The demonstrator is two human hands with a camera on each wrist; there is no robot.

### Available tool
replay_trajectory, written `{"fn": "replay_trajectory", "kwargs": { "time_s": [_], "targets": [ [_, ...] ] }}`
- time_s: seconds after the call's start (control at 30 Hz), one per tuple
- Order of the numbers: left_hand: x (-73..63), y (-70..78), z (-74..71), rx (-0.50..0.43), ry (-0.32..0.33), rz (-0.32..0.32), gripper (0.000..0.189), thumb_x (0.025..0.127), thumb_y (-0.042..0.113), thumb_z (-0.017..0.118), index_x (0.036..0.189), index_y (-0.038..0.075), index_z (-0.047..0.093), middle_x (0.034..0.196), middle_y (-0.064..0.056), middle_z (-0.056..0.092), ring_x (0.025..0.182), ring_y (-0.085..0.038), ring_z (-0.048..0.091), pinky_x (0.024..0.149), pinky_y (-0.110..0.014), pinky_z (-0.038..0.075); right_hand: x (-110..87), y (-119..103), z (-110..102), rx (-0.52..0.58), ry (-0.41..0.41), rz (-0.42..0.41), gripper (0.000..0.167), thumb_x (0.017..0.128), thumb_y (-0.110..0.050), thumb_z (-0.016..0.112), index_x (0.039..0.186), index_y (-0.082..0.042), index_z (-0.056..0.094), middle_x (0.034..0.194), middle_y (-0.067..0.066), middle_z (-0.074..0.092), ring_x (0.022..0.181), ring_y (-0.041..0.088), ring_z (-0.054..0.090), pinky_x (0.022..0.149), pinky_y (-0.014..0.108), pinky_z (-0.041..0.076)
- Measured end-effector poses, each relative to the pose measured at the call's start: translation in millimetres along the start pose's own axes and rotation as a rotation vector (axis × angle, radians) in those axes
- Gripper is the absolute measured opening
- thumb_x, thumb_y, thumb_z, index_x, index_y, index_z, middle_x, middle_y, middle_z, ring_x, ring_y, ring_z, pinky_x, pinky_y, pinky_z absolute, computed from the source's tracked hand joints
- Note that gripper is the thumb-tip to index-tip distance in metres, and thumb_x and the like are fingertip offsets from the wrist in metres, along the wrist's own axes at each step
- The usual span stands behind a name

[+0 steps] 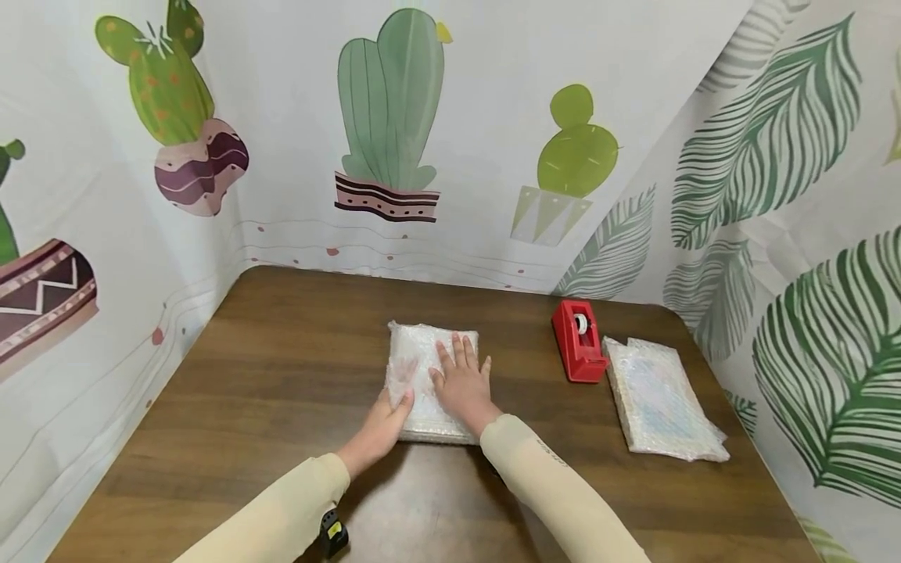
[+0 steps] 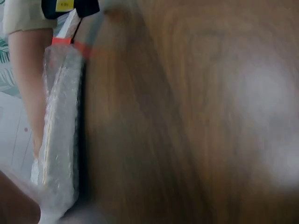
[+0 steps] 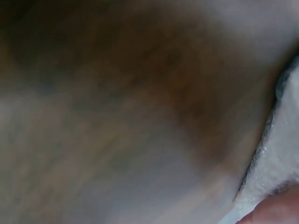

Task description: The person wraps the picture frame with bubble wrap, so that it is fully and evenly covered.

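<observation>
A flat, squarish package in bubble wrap (image 1: 422,414) lies in front of me on the wooden table. My left hand (image 1: 380,426) holds its left edge, with the thumb on top and the fingers showing faintly through the clear wrap. My right hand (image 1: 464,383) rests on the top of the package, palm down, fingers spread and straight. From the left wrist view, the wrapped package (image 2: 63,135) is seen along its thick side, low over the table. A corner of the package (image 3: 280,144) enters the right wrist view, with part of my right hand (image 3: 275,210) below it.
A red tape dispenser (image 1: 580,344) with a roll in it stands on the table (image 1: 281,367) to the right, near the back. Beside it, closer to the right edge, lies another bubble-wrapped bundle (image 1: 662,403). Cloth printed with cacti and leaves hangs behind the table.
</observation>
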State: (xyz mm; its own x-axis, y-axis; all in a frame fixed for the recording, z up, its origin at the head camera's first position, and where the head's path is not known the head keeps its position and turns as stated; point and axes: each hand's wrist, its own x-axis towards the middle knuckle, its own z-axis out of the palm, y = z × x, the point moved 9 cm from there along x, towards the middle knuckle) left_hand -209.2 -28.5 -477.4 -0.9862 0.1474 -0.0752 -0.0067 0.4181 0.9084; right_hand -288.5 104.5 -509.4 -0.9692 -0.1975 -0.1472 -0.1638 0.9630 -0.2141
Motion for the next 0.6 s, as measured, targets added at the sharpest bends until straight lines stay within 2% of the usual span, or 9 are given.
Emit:
{"fn": "replay_trajectory", "kwargs": {
  "time_s": [0.13, 0.23, 0.3, 0.37, 0.5, 0.6],
  "targets": [
    [0.0, 7.7, 10.1, 0.211, -0.083, 0.133, 0.062, 0.108, 0.022, 0.045, 0.155, -0.014, 0.027, 0.164, -0.031, 0.028, 0.153, -0.051, 0.027, 0.126, -0.063, 0.021, -3.1, -3, -2, 0.002, 0.024, -0.006, 0.060, 0.108, -0.040, 0.042, 0.164, -0.024, 0.026, 0.175, 0.008, 0.009, 0.163, 0.031, 0.007, 0.125, 0.070, 0.017],
    [0.4, 12.1, 18.6, 0.364, -0.121, 0.228, 0.060, 0.105, 0.019, 0.048, 0.153, -0.014, 0.032, 0.164, -0.028, 0.030, 0.154, -0.046, 0.030, 0.127, -0.060, 0.023, -4.9, -4, -2, -0.011, 0.012, -0.016, 0.071, 0.101, -0.025, 0.056, 0.165, -0.022, 0.024, 0.175, 0.009, 0.007, 0.163, 0.032, 0.005, 0.126, 0.069, 0.018],
    [1.6, 13.6, 24.0, 0.456, -0.148, 0.266, 0.059, 0.104, 0.020, 0.049, 0.153, -0.011, 0.036, 0.163, -0.028, 0.032, 0.153, -0.045, 0.033, 0.126, -0.058, 0.025, -5.8, -4, -5, -0.011, 0.013, -0.028, 0.078, 0.096, -0.020, 0.062, 0.165, -0.021, 0.024, 0.175, 0.011, 0.007, 0.163, 0.033, 0.005, 0.125, 0.069, 0.019],
    [1.6, 13.8, 27.9, 0.529, -0.169, 0.286, 0.058, 0.104, 0.022, 0.049, 0.152, -0.008, 0.039, 0.163, -0.028, 0.034, 0.152, -0.045, 0.034, 0.126, -0.058, 0.027, -6.3, -6, -6, -0.001, 0.021, -0.045, 0.078, 0.096, -0.023, 0.063, 0.164, -0.018, 0.025, 0.175, 0.013, 0.008, 0.163, 0.035, 0.007, 0.125, 0.069, 0.020],
    [4.1, 14.6, 32.4, 0.599, -0.187, 0.291, 0.057, 0.104, 0.024, 0.047, 0.153, -0.006, 0.040, 0.161, -0.027, 0.038, 0.151, -0.043, 0.038, 0.126, -0.056, 0.028, -5.7, -7, -9, 0.053, 0.059, -0.084, 0.066, 0.104, -0.037, 0.050, 0.162, -0.014, 0.030, 0.173, 0.018, 0.014, 0.162, 0.039, 0.011, 0.123, 0.071, 0.022],
    [5.6, 14.1, 34.1, 0.637, -0.187, 0.277, 0.056, 0.105, 0.025, 0.047, 0.152, -0.005, 0.043, 0.159, -0.026, 0.041, 0.150, -0.042, 0.040, 0.125, -0.054, 0.030, -3.7, -6, -8, 0.111, 0.046, -0.100, 0.062, 0.106, -0.035, 0.043, 0.162, -0.012, 0.030, 0.173, 0.019, 0.014, 0.161, 0.040, 0.010, 0.123, 0.072, 0.021]
  ]
}}
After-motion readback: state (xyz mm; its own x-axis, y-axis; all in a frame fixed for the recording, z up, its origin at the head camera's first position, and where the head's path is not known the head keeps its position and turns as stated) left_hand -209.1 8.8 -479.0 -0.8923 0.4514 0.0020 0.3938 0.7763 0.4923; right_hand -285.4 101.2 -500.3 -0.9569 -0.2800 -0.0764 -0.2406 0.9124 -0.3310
